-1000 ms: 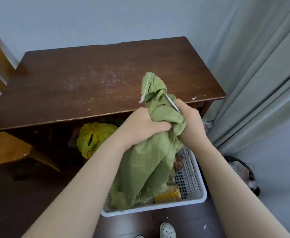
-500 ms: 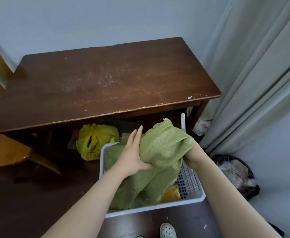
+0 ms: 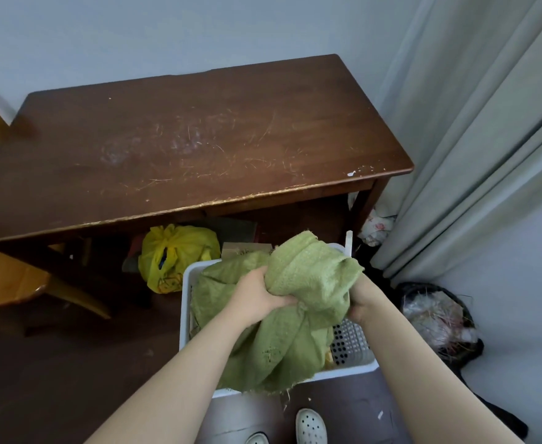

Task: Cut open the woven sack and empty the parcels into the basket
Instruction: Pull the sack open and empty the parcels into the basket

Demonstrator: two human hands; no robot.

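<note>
The green woven sack (image 3: 298, 315) is bunched up over the white perforated plastic basket (image 3: 353, 350) on the floor, and its frayed lower edge hangs over the basket's near rim. My left hand (image 3: 256, 296) grips a fold of the sack near its middle. My right hand (image 3: 359, 299) holds the sack's right side, with its fingers mostly hidden under the cloth. A sliver of a yellow parcel (image 3: 327, 357) shows inside the basket under the sack. No scissors are visible.
A dark wooden table (image 3: 199, 149) stands just behind the basket. Under it lie a yellow plastic bag (image 3: 173, 254) and a cardboard box (image 3: 244, 249). A black bin (image 3: 439, 318) sits at the right by the grey curtain (image 3: 474, 139). Wooden chair (image 3: 10, 280) at left.
Both hands came down with the sack from table height to the basket. The scissors seen in my right hand a second ago are out of sight. My left hand closed onto a fold.
</note>
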